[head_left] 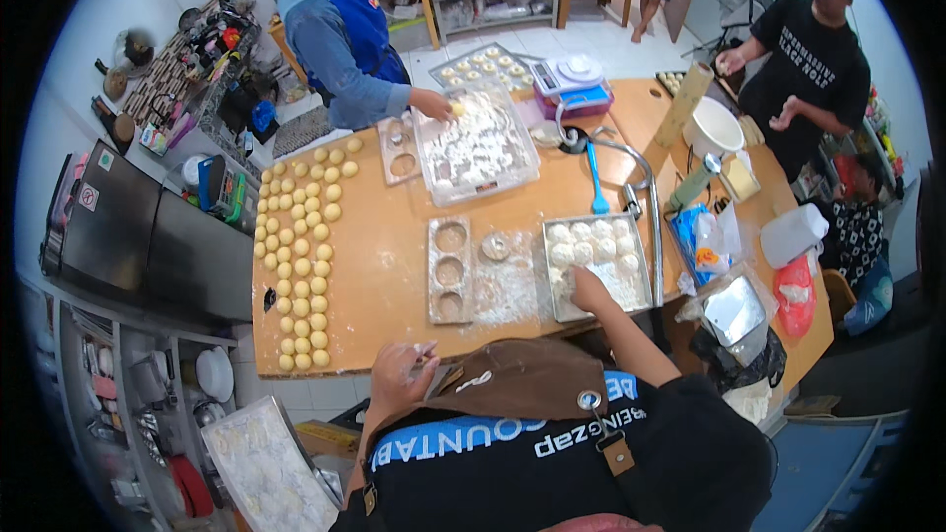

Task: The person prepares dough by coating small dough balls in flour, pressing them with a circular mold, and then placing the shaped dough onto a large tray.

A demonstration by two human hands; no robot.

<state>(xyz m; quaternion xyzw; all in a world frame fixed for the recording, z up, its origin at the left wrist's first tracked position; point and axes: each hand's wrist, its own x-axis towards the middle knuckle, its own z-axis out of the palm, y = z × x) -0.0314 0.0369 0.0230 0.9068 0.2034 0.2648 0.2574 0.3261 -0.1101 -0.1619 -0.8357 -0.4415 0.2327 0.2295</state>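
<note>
My right hand (pixel 589 292) reaches into a square metal tray (pixel 645 281) and is closed around a floured dough ball (pixel 562 288) at its left side; the hand partly hides the ball. Several white, floured dough balls (pixel 596 231) fill the far part of this tray, and loose flour covers the rest. My left hand (pixel 399 374) hangs just off the table's near edge, its floury fingers loosely curled and apart, holding nothing I can see. Left of the tray lie a ring-shaped dough piece (pixel 495 246) on floured tabletop and a mould with three round hollows (pixel 450 269).
Rows of yellow dough balls (pixel 304 261) cover the table's left side. Across the table a co-worker's hand (pixel 434 104) holds dough over a floury plastic tub (pixel 478 192). A blue brush (pixel 598 182), a kitchen scale (pixel 572 74) and a white bucket (pixel 713 128) stand beyond the tray.
</note>
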